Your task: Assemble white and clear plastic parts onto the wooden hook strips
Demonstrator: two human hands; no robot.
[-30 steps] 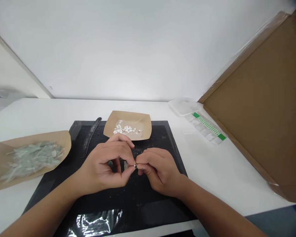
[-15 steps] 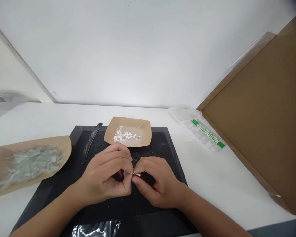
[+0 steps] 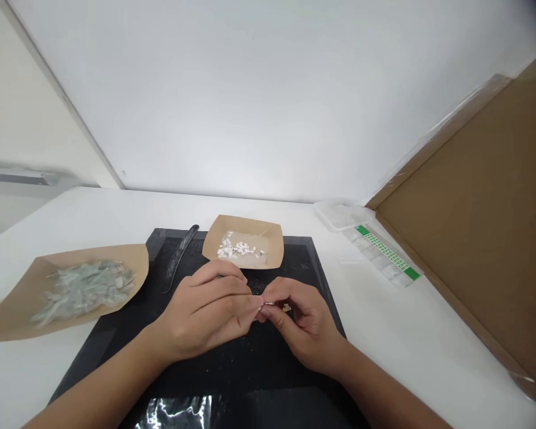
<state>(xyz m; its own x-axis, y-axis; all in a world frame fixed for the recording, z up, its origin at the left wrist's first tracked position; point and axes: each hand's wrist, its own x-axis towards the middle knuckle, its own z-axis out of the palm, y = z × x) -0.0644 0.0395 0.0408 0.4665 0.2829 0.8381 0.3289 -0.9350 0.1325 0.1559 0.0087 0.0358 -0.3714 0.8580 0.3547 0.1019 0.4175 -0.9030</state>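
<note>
My left hand (image 3: 205,313) and my right hand (image 3: 304,325) meet above a black mat (image 3: 232,378), fingertips nearly touching. Between them is a small shiny metallic piece (image 3: 269,304), mostly covered by the fingers. Thumb and forefinger of my right hand pinch it. My left hand's fingers are pressed together at its other end, and what they grip there is hidden. A tiny yellowish bit (image 3: 286,307) shows within the curl of my right hand. Just beyond the hands, a cardboard tray (image 3: 274,235) holds small white chips (image 3: 239,249).
At the left, a larger cardboard tray (image 3: 40,268) holds many small clear-and-greenish packets (image 3: 89,289). A dark curved strip (image 3: 181,256) lies on the mat. A translucent lid (image 3: 339,214) and a green-labelled clear bag (image 3: 388,256) lie right, beside a big cardboard sheet (image 3: 482,220).
The view has swung slightly left, so the surroundings sit further right. Both hands stay together; the fingers have shifted around the metallic piece, and less of it shows.
</note>
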